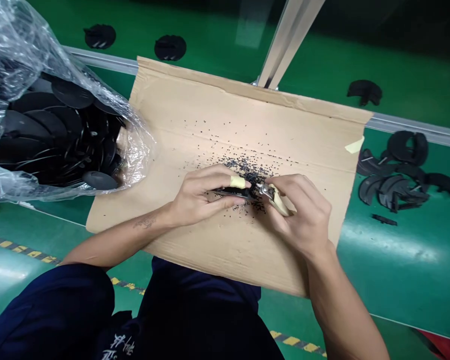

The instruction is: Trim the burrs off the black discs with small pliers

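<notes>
My left hand (206,195) pinches a thin black plastic part (230,191) between thumb and fingers, over the middle of the cardboard sheet (180,110). Pale tape wraps one of its fingertips. Closed around a pair of cutting pliers (279,200) is my right hand (303,212); the tool's metal jaws point left, close to the part's right end. Whether the jaws touch the part I cannot tell. Many small black plastic scraps (247,167) lie scattered on the cardboard around and beyond both hands.
A clear plastic bag (135,150) full of black disc-like parts (41,125) sits on the left. Several curved black parts (393,185) lie on the green surface at right. Beyond a metal rail (416,127) are more black pieces (170,47). A metal post (288,45) rises behind the cardboard.
</notes>
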Demonstrator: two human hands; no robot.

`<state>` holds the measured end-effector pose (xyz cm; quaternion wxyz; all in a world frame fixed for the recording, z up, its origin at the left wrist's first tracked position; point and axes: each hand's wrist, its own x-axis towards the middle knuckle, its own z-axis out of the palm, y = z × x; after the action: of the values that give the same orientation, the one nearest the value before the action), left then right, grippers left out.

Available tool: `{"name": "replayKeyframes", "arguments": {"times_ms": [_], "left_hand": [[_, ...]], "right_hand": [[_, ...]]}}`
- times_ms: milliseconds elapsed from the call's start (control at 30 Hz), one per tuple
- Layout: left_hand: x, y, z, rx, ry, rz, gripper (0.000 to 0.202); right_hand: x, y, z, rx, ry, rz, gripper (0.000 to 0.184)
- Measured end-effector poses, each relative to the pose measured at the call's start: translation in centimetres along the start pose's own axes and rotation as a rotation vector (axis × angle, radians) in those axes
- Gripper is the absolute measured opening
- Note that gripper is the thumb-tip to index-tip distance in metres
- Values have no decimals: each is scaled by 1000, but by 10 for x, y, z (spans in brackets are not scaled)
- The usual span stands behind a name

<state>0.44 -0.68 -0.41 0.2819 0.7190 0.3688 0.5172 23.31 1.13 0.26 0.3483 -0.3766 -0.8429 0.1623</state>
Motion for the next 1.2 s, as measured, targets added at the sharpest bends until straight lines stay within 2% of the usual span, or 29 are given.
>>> {"name": "replayKeyframes", "arguments": {"times_ms": [167,600,900,1000,1067,1200], "left_hand": [[-1,0,1,2,-11,13,23],[-1,-2,1,-39,-31,34,28],[-3,-4,3,-77,-28,8,25],[-4,-3,3,-82,-36,-1,23],[-4,-3,3,-78,-47,-1,23],[-4,-1,2,-46,-43,-11,23]], "right_hand": [[-2,1,1,-25,-48,-66,20],[-5,0,2,-98,-22,-94,18],[-1,-5,-2,-323,-45,-169,5],[-1,-6,-3,-380,-42,-192,10],[-3,-7,-3,-340,-42,-175,14],[-6,-7,1,-98,-63,-78,12]]}}
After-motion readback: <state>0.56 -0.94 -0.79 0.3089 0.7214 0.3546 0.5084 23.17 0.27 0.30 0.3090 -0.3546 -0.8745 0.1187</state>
